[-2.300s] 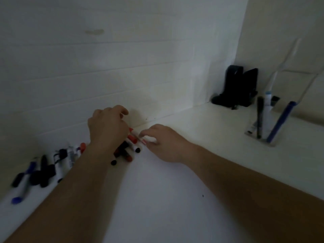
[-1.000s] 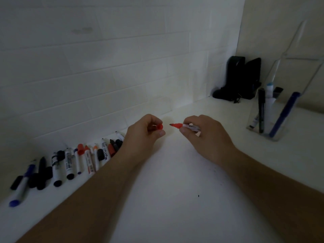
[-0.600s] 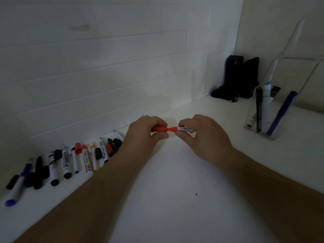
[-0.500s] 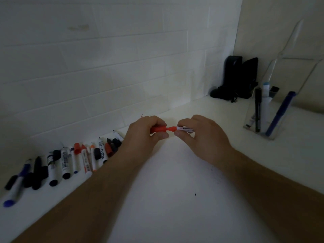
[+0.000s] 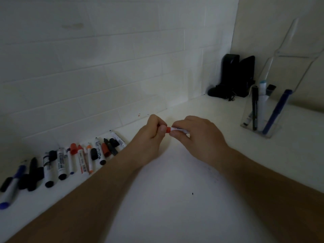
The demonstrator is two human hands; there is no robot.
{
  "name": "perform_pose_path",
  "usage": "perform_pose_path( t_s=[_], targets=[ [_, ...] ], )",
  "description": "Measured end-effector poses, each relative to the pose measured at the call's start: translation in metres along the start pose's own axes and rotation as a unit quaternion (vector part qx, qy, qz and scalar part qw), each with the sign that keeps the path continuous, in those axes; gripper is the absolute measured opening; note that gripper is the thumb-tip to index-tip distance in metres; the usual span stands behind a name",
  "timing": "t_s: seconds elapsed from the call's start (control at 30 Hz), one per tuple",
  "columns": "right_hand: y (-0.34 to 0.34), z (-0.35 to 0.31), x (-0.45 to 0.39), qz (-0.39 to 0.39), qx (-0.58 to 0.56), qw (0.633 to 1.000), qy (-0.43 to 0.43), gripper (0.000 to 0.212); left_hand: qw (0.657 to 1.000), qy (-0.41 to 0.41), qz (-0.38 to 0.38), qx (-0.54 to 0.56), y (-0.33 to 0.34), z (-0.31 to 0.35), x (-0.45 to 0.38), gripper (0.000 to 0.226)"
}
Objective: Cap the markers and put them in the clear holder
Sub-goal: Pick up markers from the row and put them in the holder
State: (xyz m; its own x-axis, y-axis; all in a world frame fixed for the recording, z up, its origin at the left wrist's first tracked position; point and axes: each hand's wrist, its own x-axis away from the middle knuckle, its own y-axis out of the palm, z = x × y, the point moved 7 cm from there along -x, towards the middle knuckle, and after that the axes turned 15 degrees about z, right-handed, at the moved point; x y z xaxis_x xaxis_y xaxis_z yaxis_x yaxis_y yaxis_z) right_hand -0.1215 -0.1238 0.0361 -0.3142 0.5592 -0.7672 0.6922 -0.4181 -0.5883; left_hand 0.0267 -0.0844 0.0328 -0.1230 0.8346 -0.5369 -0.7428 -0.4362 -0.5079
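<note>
Above the white counter my two hands meet around one red marker. My left hand pinches its red cap, which sits on the marker's end. My right hand grips the white barrel. Only a short stretch of cap and barrel shows between the fingers. The clear holder stands at the right with several markers upright in it, among them a black one and a blue one. A row of loose markers and caps lies along the wall at the left.
A black object stands in the back corner by the tiled wall. A tall clear plastic stand rises behind the holder. A blue-capped marker lies at the far left end of the row.
The red cap, apart from the red tip a second ago, has been pushed onto the marker. My hands have drawn closer together and less of the cap shows.
</note>
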Motion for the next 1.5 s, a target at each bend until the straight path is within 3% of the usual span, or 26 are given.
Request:
perform_pose_path(
  t_s=[0.33,0.53,0.67,0.73,0.83,0.9,1.0,1.1,1.17,1.3,1.4,1.5],
  targets=[
    [-0.01,-0.008,0.0,0.026,-0.008,1.0,0.011,0.046,0.998,-0.016,0.024,0.055,-0.001,0.009,0.003,0.02],
    [-0.003,-0.002,0.0,-0.019,-0.073,0.997,0.01,0.028,0.999,0.01,0.03,0.011,0.006,0.013,0.002,0.013],
    [-0.004,-0.001,0.001,-0.059,0.093,0.991,-0.071,0.027,0.999,0.018,0.01,-0.034,0.017,0.006,0.003,0.007],
    [-0.006,0.002,0.0,-0.074,0.15,0.983,-0.07,0.031,0.998,0.013,0.028,-0.047,0.018,-0.002,0.001,0.024],
    [-0.019,0.019,-0.015,-0.049,0.084,0.993,0.065,0.028,0.996,0.039,0.058,-0.049,0.017,-0.002,0.002,0.061],
    [-0.044,0.028,-0.029,0.035,-0.069,0.979,0.187,0.022,0.991,0.107,0.046,-0.073,0.022,0.009,0.008,0.064],
    [-0.105,0.04,-0.054,0.155,-0.134,0.951,0.231,0.016,0.976,0.193,-0.005,-0.104,0.034,0.022,0.017,0.056],
    [-0.173,0.051,-0.076,0.246,-0.051,0.954,0.165,0.013,0.954,0.266,-0.016,-0.135,0.04,0.03,0.024,0.042],
    [-0.202,0.064,-0.08,0.254,0.022,0.957,0.138,0.023,0.947,0.293,-0.014,-0.131,0.041,0.034,0.027,0.035],
    [-0.215,0.092,-0.066,0.212,0.124,0.959,0.144,0.051,0.947,0.298,-0.006,-0.119,0.04,0.034,0.028,0.023],
    [-0.195,0.103,-0.049,0.148,0.153,0.966,0.145,0.037,0.948,0.295,-0.001,-0.118,0.038,0.033,0.028,0.022],
    [-0.186,0.109,-0.038,0.116,0.285,0.943,0.128,0.035,0.947,0.296,-0.004,-0.121,0.037,0.034,0.03,0.022]
  ],
)
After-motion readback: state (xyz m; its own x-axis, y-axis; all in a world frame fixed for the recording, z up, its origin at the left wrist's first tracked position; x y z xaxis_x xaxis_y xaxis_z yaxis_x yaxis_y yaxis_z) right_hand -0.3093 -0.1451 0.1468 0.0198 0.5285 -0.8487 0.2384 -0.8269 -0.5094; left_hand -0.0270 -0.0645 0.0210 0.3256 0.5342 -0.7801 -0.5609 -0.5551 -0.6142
